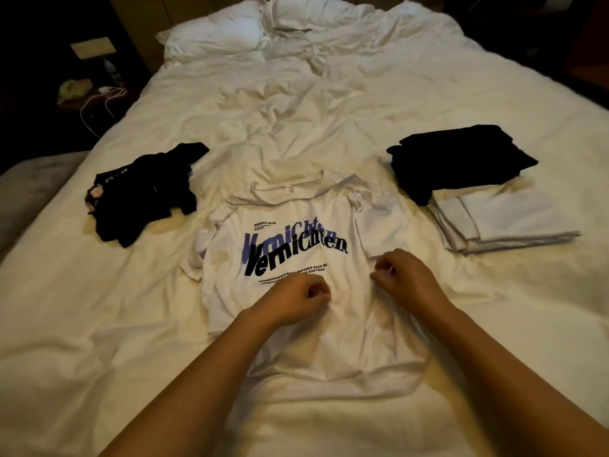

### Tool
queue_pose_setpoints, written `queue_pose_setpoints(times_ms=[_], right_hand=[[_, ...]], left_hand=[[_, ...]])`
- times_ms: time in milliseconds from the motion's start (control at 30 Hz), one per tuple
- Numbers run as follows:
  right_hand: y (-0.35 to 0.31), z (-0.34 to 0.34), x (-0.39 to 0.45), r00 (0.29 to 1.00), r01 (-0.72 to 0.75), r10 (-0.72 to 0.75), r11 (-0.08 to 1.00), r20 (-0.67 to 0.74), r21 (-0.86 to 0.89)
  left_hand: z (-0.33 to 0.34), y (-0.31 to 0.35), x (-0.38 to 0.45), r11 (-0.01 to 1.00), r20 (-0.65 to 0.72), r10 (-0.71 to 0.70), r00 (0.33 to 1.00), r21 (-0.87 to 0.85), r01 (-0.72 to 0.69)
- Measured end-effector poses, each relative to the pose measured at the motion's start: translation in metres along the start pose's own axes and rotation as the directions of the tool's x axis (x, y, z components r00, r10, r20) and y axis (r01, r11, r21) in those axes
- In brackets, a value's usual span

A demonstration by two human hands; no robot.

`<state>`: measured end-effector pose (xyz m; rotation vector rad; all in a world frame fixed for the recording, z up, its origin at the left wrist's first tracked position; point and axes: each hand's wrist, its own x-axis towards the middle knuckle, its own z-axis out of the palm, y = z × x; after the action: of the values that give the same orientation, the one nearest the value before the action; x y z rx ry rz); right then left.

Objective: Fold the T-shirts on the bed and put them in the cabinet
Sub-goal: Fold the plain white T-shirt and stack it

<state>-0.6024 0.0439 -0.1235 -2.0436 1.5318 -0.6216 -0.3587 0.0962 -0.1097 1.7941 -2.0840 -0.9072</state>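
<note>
— White cotton is lying right under both my hands: the printed T-shirt (290, 258) is spread face up on the bed (329, 110), collar away from me, hem toward me. Its long axis is running straight from me toward the pillows (230, 34).

— Which hand is sitting closer to the work?

— Both are resting on the shirt's middle, just below the lettering. My left hand (296, 300) is lying a little nearer to me; my right hand (400, 275) is sitting slightly farther up and to the right, close to the right sleeve.

— And your fingers?

— They are curling in tight on both hands. From the head view they are looking like they are pinching small bits of the fabric, but the cloth between the fingertips is too pale for me to be certain.

— So where is the next move going?

— I am judging that the fabric is needing to be drawn sideways or lifted along that long axis to start a fold. The folded stack (478, 192), black on white, is waiting to my right; the loose black clothes (141, 192) are lying to my left. No cabinet is showing in this view.
</note>
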Motion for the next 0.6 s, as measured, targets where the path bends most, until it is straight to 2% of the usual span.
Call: queue_pose_setpoints(times_ms=[100, 233, 400, 500, 600], right_hand=[[0.013, -0.002, 0.009, 0.995, 0.009, -0.01, 1.0, -0.098, -0.014], [0.023, -0.004, 0.022, 0.976, -0.057, 0.069, 0.996, -0.206, 0.063], [0.04, -0.003, 0.042, 0.962, -0.118, 0.12, 0.993, -0.245, 0.023], [0.043, -0.005, 0.049, 0.954, -0.079, 0.138, 0.972, -0.266, 0.222], [0.038, -0.012, 0.051, 0.968, -0.051, 0.135, 0.931, -0.214, 0.36]], left_hand=[[0.004, 0.013, 0.026, 1.0, -0.019, -0.004, 1.0, -0.017, 0.003], [0.01, 0.03, 0.059, 0.999, -0.037, 0.008, 0.999, -0.051, -0.01], [0.019, 0.043, 0.093, 0.998, -0.121, 0.046, 0.992, -0.033, -0.05], [0.023, 0.053, 0.108, 0.996, -0.171, 0.058, 0.983, -0.053, -0.068], [0.021, 0.066, 0.123, 0.991, -0.273, 0.093, 0.957, -0.072, -0.117]])
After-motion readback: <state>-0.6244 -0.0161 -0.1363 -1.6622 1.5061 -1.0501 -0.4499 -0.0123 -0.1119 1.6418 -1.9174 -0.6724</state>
